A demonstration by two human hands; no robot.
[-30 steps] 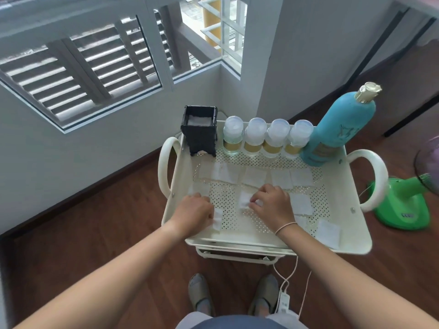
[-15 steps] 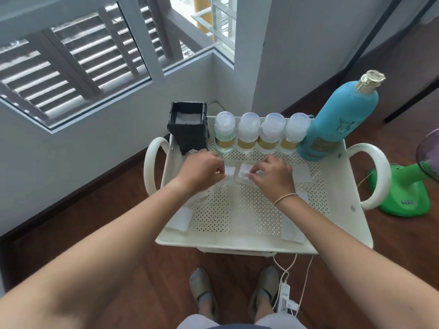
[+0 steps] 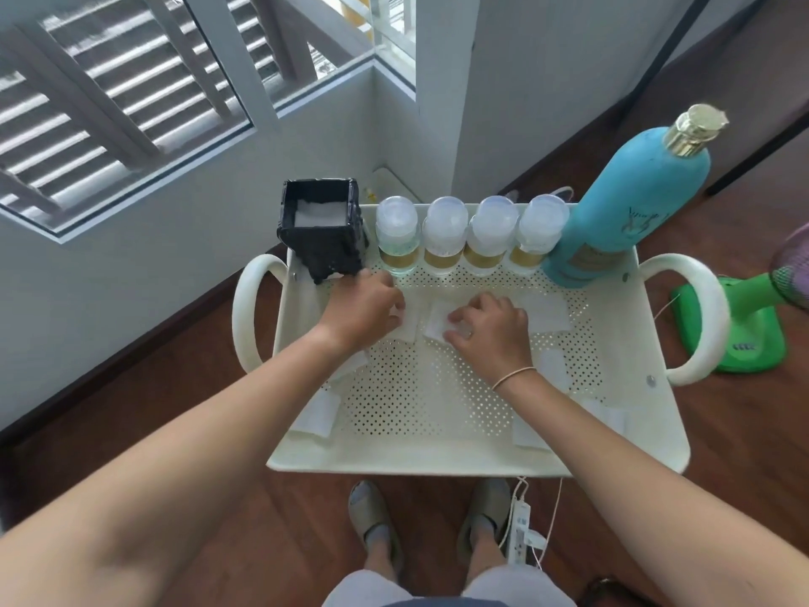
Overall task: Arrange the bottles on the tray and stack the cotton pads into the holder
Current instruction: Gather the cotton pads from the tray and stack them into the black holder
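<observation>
A cream perforated tray (image 3: 437, 409) holds a black square holder (image 3: 321, 251) at its back left, with white pads showing inside it. Several small clear bottles (image 3: 446, 238) stand in a row beside it, and a tall teal bottle (image 3: 630, 212) ends the row on the right. My left hand (image 3: 363, 308) is curled over cotton pads just in front of the holder. My right hand (image 3: 490, 330) pinches a cotton pad (image 3: 437, 322) at the tray's middle. Loose pads lie at the front left (image 3: 319, 414), the back right (image 3: 545, 311) and the front right (image 3: 608, 416).
The tray has looped handles at the left (image 3: 245, 317) and right (image 3: 700, 317). A green fan base (image 3: 744, 335) stands on the wooden floor to the right. A white power strip (image 3: 521, 532) with cords lies by my feet. A wall and window close the left side.
Both hands moved from the tray's front to its back, near the holder and bottles. The camera view came closer, and pads that lay under my hands have been gathered up.
</observation>
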